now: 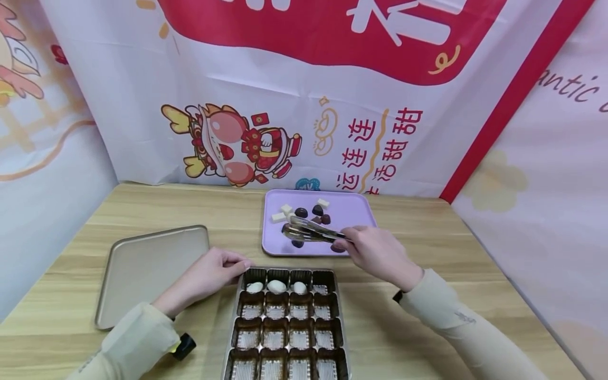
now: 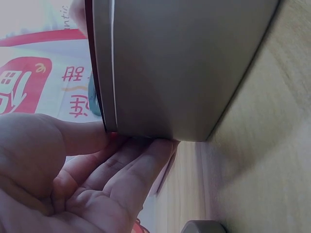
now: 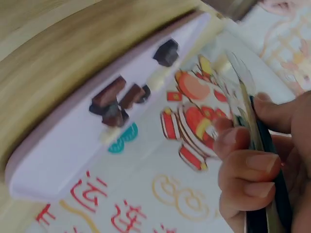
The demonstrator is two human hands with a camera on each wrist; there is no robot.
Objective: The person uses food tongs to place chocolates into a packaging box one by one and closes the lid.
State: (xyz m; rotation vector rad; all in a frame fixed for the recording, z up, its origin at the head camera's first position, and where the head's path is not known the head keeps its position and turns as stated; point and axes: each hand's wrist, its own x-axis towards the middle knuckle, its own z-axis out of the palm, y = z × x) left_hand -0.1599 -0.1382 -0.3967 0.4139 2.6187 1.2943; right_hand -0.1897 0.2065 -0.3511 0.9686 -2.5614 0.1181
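Nearest us we see the compartment box (image 1: 287, 320) on the wooden table (image 1: 394, 343), its near edge cut off by the frame; three white rounded pieces (image 1: 277, 286) sit in the far row's left three compartments. At the box's far left corner, the left hand (image 1: 209, 274) pinches the edge between thumb and fingers. Left of that hand lies a grey tray (image 1: 152, 274). Farther right, the right hand (image 1: 380, 256) is curled round the tongs (image 1: 309, 231), whose tips point left above the purple tray (image 1: 353, 211). On that tray we find white blocks (image 1: 278, 217) and dark chocolates (image 1: 301, 212). A printed cloth (image 1: 294, 84) hangs behind, at the far side.
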